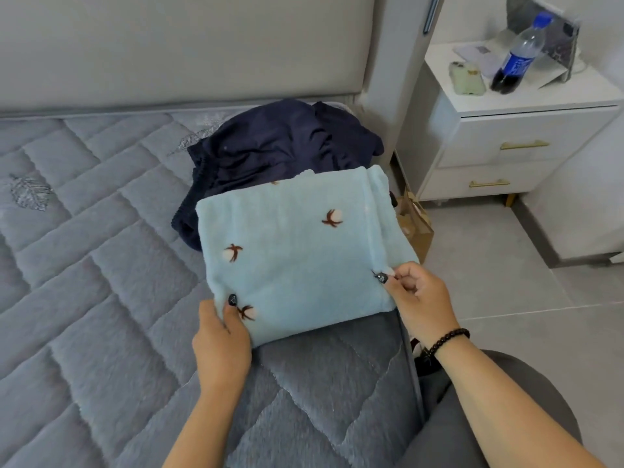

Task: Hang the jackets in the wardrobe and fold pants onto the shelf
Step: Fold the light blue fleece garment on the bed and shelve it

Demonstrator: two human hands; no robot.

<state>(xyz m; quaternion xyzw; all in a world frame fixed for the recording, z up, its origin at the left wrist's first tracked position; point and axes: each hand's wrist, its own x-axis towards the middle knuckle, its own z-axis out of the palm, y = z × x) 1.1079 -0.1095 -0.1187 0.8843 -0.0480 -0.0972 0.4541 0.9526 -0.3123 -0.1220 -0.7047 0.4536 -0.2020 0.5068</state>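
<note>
A folded light-blue fleece garment [297, 251] with small brown-and-white cotton motifs lies on the grey quilted bed [101, 265], near its right edge. My left hand [223, 339] grips its near-left corner, thumb on top. At the near-right corner my right hand [418, 295] pinches the fabric between thumb and curled fingers. A crumpled dark navy garment [270, 153] with an elastic waistband lies just behind the blue one, partly covered by it.
A padded beige headboard [169, 45] stands behind the bed. To the right, a white nightstand [513, 140] carries a cola bottle [520, 59], a phone [467, 79] and papers. A brown paper bag [415, 224] sits on the tiled floor between bed and nightstand.
</note>
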